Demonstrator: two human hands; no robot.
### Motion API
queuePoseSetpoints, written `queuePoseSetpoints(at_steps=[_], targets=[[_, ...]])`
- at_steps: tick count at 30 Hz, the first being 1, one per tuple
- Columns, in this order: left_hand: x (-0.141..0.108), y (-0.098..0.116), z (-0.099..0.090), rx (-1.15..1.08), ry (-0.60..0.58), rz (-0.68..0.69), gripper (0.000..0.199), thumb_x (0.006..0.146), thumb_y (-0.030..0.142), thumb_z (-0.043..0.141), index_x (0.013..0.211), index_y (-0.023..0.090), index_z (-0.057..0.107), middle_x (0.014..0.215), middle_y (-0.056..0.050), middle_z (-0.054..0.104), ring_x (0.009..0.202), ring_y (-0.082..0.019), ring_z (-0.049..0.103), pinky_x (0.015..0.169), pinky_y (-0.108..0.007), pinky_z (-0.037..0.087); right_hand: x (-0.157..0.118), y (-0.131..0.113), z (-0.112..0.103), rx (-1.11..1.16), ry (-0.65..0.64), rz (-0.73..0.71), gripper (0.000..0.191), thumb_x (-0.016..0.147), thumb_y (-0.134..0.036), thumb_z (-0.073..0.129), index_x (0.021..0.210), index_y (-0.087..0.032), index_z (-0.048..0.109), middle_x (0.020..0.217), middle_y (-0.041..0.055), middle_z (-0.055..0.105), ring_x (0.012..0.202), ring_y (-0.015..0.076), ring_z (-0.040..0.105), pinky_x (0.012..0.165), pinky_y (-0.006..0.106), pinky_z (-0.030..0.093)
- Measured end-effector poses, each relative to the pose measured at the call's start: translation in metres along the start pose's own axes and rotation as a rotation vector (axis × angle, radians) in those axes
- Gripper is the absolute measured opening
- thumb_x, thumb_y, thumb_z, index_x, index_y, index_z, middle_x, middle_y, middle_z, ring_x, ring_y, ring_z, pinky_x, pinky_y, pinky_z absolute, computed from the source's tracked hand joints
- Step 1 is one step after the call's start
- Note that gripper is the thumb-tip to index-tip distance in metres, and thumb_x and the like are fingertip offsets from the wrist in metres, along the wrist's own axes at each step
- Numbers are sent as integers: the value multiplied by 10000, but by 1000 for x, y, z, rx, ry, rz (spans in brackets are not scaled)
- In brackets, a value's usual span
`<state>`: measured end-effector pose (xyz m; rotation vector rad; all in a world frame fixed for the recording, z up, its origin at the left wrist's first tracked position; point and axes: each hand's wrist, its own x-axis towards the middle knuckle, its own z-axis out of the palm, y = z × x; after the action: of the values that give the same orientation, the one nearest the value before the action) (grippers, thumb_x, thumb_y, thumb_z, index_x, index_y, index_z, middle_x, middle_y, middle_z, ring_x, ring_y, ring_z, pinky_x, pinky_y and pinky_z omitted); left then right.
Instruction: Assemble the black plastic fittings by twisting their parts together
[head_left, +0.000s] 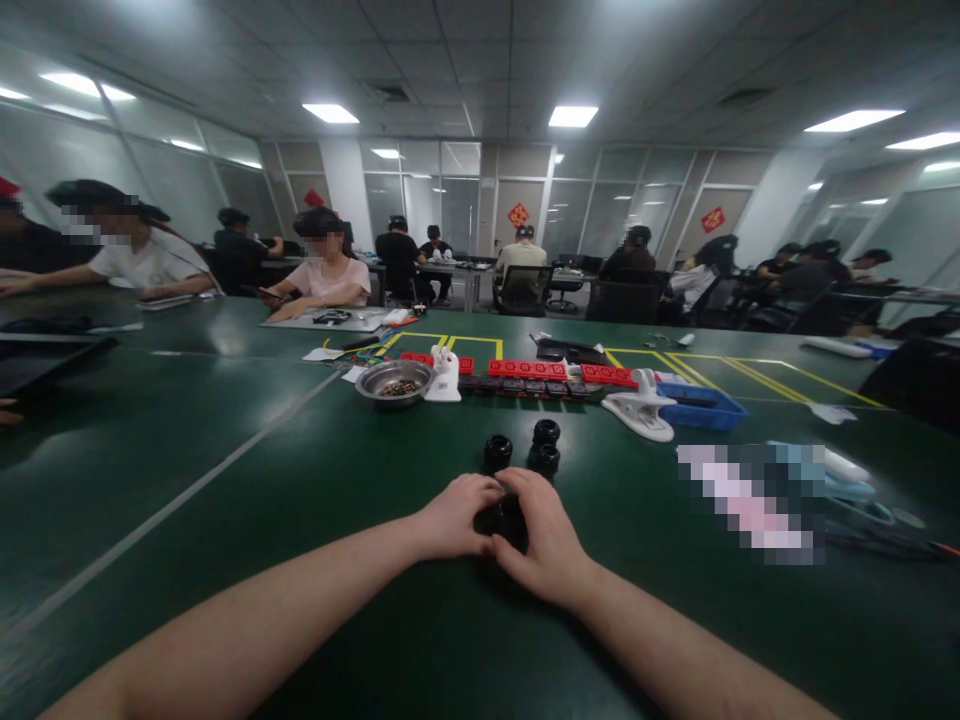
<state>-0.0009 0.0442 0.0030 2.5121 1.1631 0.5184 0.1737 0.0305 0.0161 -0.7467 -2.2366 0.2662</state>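
Note:
Both my hands curl around a black wheel (509,517) low over the green table, partly hidden by the fingers. My left hand (457,518) grips its left side, with thumb and fingertips meeting those of the other hand. On the right side my right hand (546,540) wraps it, fingers arched over the top and thumb in front. Just beyond the fingertips stand three more glossy black, rounded pieces of the same look: one black wheel (498,451) on the left, a second wheel (547,432) behind, and a third wheel (546,459) in front of it.
Farther back are a metal bowl (396,384) of small parts, a white clamp (443,376), a row of red blocks (527,370), another white clamp (643,408) and a blue tray (701,408). Cables and a blurred bundle lie to the right. People sit around other tables.

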Motion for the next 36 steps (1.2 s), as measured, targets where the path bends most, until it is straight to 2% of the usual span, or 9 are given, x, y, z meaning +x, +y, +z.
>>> queuePoseSetpoints(at_steps=[3, 5, 11, 15, 18, 22, 28, 33, 36], targets=[[0, -2, 1, -5, -6, 4, 498, 627, 349, 650, 1076, 167, 534, 1155, -87, 493, 1076, -260, 421, 945, -386, 309, 1, 4, 3, -55, 8, 119, 550, 638, -287, 608, 1132, -162, 401, 1076, 118, 497, 1010, 273, 461, 860, 447, 382], [-1, 0, -1, -13, -2, 1, 505, 623, 335, 652, 1082, 161, 532, 1154, -89, 494, 1076, -263, 420, 942, -383, 312, 2, 6, 5, -33, -7, 150, 522, 645, -267, 604, 1118, -166, 406, 1028, 106, 518, 959, 254, 490, 827, 428, 408], [1, 6, -4, -32, 2, -12, 552, 611, 284, 657, 1131, 191, 497, 1112, -61, 516, 1015, -253, 458, 903, -378, 346, -1, 1, 0, 67, -25, -20, 508, 609, -127, 497, 1106, -159, 398, 1100, 109, 478, 1020, 237, 457, 894, 416, 367], [1, 2, -2, -18, -9, -14, 570, 610, 325, 666, 1135, 186, 494, 1154, -73, 502, 1064, -261, 432, 942, -389, 313, 0, 2, 1, 9, -18, 45, 507, 647, -233, 573, 1116, -155, 398, 1085, 123, 489, 1012, 262, 458, 877, 446, 374], [0, 1, 0, -13, -5, -15, 542, 613, 312, 659, 1116, 172, 511, 1175, -84, 490, 1085, -266, 418, 953, -386, 303, 1, 5, 3, 13, -35, 101, 476, 666, -207, 555, 1112, -163, 397, 1047, 109, 510, 970, 241, 483, 850, 428, 401], [0, 3, -1, -37, 12, -9, 536, 617, 278, 650, 1125, 191, 503, 1124, -61, 515, 1031, -253, 452, 918, -373, 338, 0, 2, 2, 64, -45, 3, 492, 618, -105, 482, 1099, -161, 397, 1071, 101, 493, 986, 222, 471, 876, 401, 388], [1, 1, -2, -12, 0, 1, 529, 630, 316, 646, 1122, 187, 498, 1124, -60, 515, 1036, -254, 443, 926, -382, 324, 1, 0, 1, -115, 20, 5, 465, 677, -241, 555, 1105, -137, 405, 1052, 133, 507, 968, 270, 463, 826, 453, 392], [1, 3, -2, -16, 11, 8, 530, 607, 246, 644, 1114, 190, 502, 1119, -55, 516, 1028, -248, 453, 922, -368, 333, 1, 0, 2, -64, 4, -81, 449, 679, -134, 465, 1121, -146, 385, 1064, 115, 506, 980, 240, 466, 854, 431, 383], [1, 4, -1, -2, 5, 8, 535, 608, 244, 637, 1124, 200, 498, 1137, -53, 511, 1053, -255, 441, 936, -380, 320, 0, -3, 0, -56, 10, -106, 492, 657, -157, 488, 1136, -137, 376, 1102, 123, 487, 1026, 255, 441, 894, 451, 348]])
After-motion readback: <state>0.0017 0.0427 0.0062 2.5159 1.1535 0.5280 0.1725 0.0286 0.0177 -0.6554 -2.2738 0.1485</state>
